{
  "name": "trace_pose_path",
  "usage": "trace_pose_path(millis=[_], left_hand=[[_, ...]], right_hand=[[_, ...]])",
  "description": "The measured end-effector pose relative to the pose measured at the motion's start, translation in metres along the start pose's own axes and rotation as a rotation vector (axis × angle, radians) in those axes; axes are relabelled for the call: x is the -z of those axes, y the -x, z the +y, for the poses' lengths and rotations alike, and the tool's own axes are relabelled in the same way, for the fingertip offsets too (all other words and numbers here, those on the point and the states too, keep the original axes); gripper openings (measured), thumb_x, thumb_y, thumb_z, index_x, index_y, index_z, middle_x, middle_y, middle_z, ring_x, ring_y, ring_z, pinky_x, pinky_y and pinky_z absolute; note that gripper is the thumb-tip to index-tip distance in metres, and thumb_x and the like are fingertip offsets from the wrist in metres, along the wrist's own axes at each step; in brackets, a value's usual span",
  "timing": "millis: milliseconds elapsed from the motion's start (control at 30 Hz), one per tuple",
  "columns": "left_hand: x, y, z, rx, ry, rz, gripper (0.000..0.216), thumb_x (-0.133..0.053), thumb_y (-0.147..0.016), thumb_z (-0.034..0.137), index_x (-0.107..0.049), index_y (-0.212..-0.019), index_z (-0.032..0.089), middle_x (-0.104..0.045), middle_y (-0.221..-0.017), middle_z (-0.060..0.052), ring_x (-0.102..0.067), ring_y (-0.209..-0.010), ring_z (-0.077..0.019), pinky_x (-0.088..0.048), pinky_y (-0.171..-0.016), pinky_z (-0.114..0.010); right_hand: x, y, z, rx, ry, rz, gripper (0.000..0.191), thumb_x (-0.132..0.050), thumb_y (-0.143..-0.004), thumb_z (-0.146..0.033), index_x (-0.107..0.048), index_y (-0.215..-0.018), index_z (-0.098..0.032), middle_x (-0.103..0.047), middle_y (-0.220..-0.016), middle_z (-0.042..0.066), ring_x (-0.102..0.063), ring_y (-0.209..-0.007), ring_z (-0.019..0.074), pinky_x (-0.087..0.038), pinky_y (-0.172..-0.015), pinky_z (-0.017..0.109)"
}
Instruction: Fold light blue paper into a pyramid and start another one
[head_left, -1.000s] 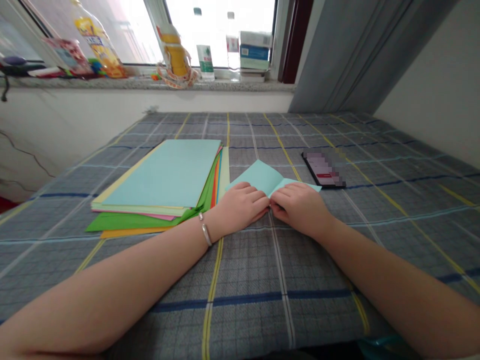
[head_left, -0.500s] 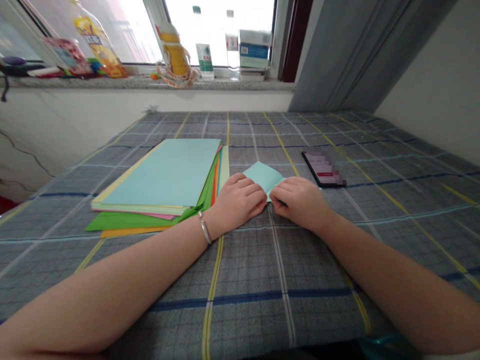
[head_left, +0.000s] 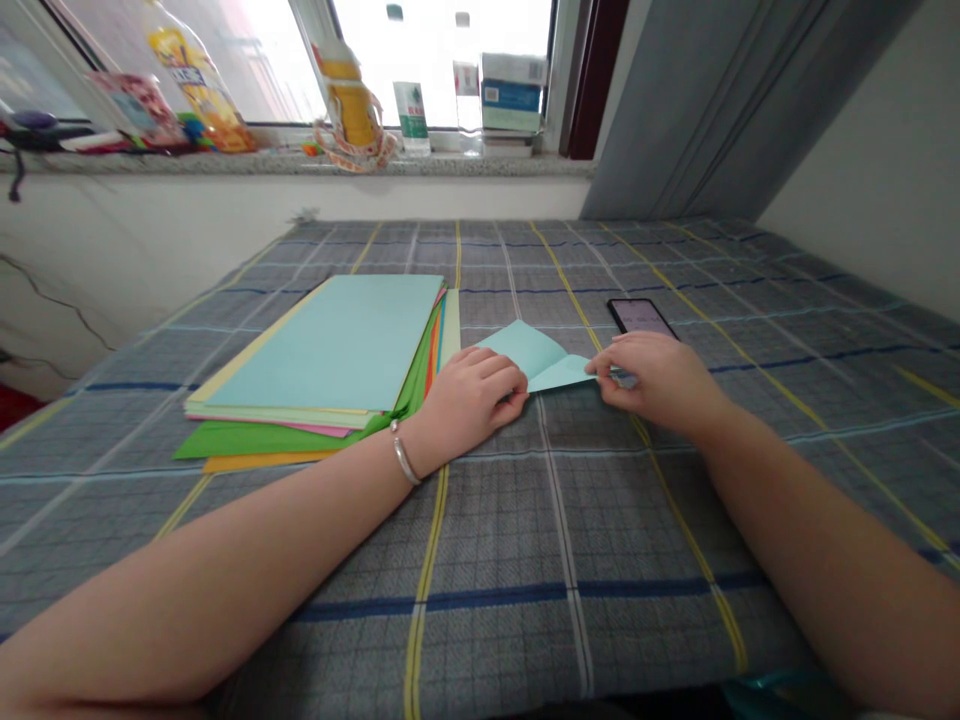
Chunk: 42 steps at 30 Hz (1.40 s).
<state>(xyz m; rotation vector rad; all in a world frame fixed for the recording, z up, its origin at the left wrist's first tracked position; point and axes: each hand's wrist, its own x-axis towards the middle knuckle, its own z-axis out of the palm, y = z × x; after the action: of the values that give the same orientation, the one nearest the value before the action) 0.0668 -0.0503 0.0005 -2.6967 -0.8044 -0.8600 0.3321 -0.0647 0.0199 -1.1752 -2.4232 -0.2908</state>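
Folding looks partway: paper [head_left: 523,345] creased, not flat; left hand [head_left: 476,398] pinches its eight-o'clock side, right hand [head_left: 660,378] its three-o'clock corner.

Grey plaid cloth [head_left: 495,540], crossed by yellow, white, navy and pale-blue stripes, spread wide and flat, hiding whatever stands beneath. On the left, a fanned stack of coloured paper [head_left: 319,350]: pale blue on top, with yellow, pale green, pink, bright green, orange and red showing at the near and right-hand edges. Just to its right, near the middle, a folded light-blue sheet [head_left: 523,347], creased, its left side partly under the left hand [head_left: 480,390]. Farther right and a little behind, apart from it, a dark-edged smartphone [head_left: 640,316], screen up, near end hidden by the right hand [head_left: 652,375].
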Motion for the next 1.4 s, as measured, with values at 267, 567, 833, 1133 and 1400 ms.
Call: trace_pose_path(millis=[267, 567, 833, 1133, 1400], left_hand=[[-0.002, 0.002, -0.005, 0.073, 0.141, -0.005, 0.008, -0.057, -0.087, 0.018, -0.061, -0.081, 0.016, -0.065, -0.082, -0.003, -0.058, -0.080, -0.0160, -0.047, -0.077, -0.028], [-0.005, 0.000, -0.007, 0.082, 0.162, 0.014, 0.008, -0.056, -0.087, 0.017, -0.059, -0.080, 0.017, -0.063, -0.079, -0.002, -0.057, -0.076, -0.0153, -0.047, -0.075, -0.029], [-0.003, 0.000, -0.006, 0.068, 0.080, 0.071, 0.009, -0.056, -0.088, 0.020, -0.060, -0.080, 0.019, -0.067, -0.086, -0.003, -0.056, -0.089, -0.0187, -0.044, -0.089, -0.036], [-0.003, -0.003, -0.001, -0.077, 0.007, 0.030, 0.019, -0.053, -0.095, 0.034, -0.064, -0.085, 0.022, -0.068, -0.082, 0.000, -0.055, -0.088, -0.0184, -0.040, -0.088, -0.035], [-0.001, -0.002, -0.001, -0.067, 0.002, 0.037, 0.021, -0.051, -0.095, 0.030, -0.062, -0.080, 0.021, -0.067, -0.078, 0.001, -0.055, -0.083, -0.0169, -0.039, -0.088, -0.035]], right_hand=[[0.009, 0.010, 0.022, -0.133, -0.005, 0.025, 0.006, -0.058, -0.076, -0.020, -0.062, -0.077, -0.025, -0.075, -0.090, -0.001, -0.068, -0.083, 0.0197, -0.047, -0.074, 0.032], [0.011, 0.010, 0.014, -0.117, -0.076, 0.217, 0.014, -0.059, -0.081, -0.023, -0.063, -0.094, -0.022, -0.073, -0.104, 0.006, -0.067, -0.096, 0.0232, -0.050, -0.082, 0.037], [-0.004, -0.003, -0.010, 0.044, 0.001, 0.104, 0.013, -0.058, -0.087, -0.022, -0.070, -0.084, -0.021, -0.075, -0.093, 0.005, -0.066, -0.094, 0.0222, -0.046, -0.088, 0.038], [-0.014, -0.010, -0.054, 0.057, 0.043, 0.033, 0.027, -0.048, -0.095, -0.027, -0.070, -0.082, -0.021, -0.074, -0.087, 0.005, -0.064, -0.088, 0.0206, -0.042, -0.079, 0.035], [-0.016, -0.009, -0.052, 0.067, -0.025, 0.053, 0.026, -0.048, -0.095, -0.028, -0.070, -0.082, -0.021, -0.075, -0.091, 0.003, -0.064, -0.090, 0.0197, -0.042, -0.080, 0.034]])
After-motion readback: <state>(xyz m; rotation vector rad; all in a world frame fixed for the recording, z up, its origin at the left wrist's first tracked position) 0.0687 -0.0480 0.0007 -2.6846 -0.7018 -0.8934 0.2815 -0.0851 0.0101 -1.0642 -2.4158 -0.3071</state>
